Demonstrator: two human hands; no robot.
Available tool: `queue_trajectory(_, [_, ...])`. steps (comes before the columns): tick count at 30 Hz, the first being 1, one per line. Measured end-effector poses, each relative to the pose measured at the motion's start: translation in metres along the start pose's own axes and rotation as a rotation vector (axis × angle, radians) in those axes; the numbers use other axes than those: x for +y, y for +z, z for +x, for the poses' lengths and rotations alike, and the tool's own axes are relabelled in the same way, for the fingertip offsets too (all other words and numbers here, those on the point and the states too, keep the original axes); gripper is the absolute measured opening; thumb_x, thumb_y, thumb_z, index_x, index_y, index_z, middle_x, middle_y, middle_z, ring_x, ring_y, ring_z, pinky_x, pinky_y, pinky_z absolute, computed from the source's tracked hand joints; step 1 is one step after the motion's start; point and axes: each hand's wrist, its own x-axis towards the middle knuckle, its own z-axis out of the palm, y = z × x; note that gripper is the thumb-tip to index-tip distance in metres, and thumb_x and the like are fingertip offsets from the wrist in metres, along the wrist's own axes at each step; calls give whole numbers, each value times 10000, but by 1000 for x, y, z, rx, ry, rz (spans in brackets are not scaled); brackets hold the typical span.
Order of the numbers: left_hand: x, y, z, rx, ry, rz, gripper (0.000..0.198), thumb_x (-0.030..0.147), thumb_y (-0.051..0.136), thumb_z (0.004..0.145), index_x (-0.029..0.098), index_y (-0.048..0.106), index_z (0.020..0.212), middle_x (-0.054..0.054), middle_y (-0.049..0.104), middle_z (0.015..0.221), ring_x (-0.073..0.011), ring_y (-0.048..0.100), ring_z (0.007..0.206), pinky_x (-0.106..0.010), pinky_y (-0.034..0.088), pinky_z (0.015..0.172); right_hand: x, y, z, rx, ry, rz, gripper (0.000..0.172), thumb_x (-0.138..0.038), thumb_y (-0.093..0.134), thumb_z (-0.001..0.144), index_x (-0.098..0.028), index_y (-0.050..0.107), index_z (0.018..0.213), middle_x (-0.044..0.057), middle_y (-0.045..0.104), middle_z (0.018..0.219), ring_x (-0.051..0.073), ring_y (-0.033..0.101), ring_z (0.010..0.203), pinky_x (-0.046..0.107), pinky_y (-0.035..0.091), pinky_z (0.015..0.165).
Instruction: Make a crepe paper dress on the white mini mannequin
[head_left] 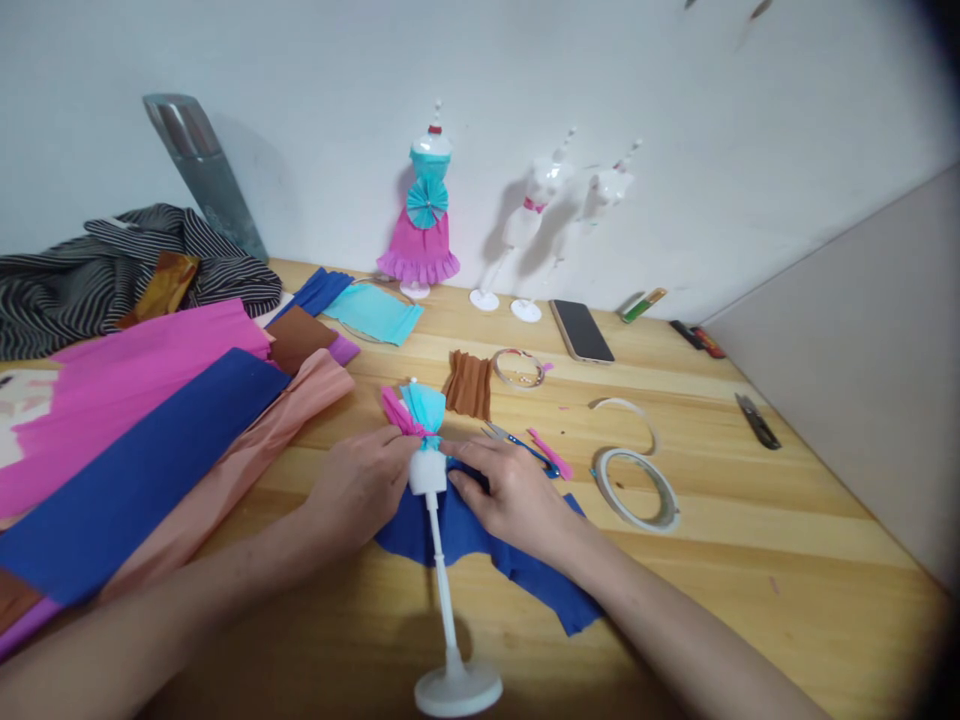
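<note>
A small white mannequin (428, 473) on a stand lies tilted away from me, its round base nearest. Cyan crepe paper (426, 408) covers its chest, with a pink strip (400, 412) at the left. My left hand (361, 480) is closed at the waist's left side, fingertips pinching the paper there. From the right, my right hand (510, 490) touches the cyan paper at the waist with its index finger, the thumb apart below. Blue crepe paper (465, 520) lies beneath the mannequin and my right hand.
Coloured paper sheets (142, 450) and striped cloth (45, 280) lie left. A dressed mannequin (427, 205) and two barer ones stand behind. Scissors (525, 450), tape roll (637, 490), phone (581, 331) and cutter (757, 421) lie right.
</note>
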Motion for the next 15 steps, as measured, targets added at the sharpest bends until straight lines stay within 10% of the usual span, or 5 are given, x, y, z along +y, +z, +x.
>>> queue_trajectory(15, [4,-6,10,-11,37,-55,265,137,387,893,162,640,816,-78,670,856,-199,603,812,-290,432,713,4,3,3,29,-15,32,236,-137,519,877,-185,692,1031,68,679,809,193,645,748,279,471,655])
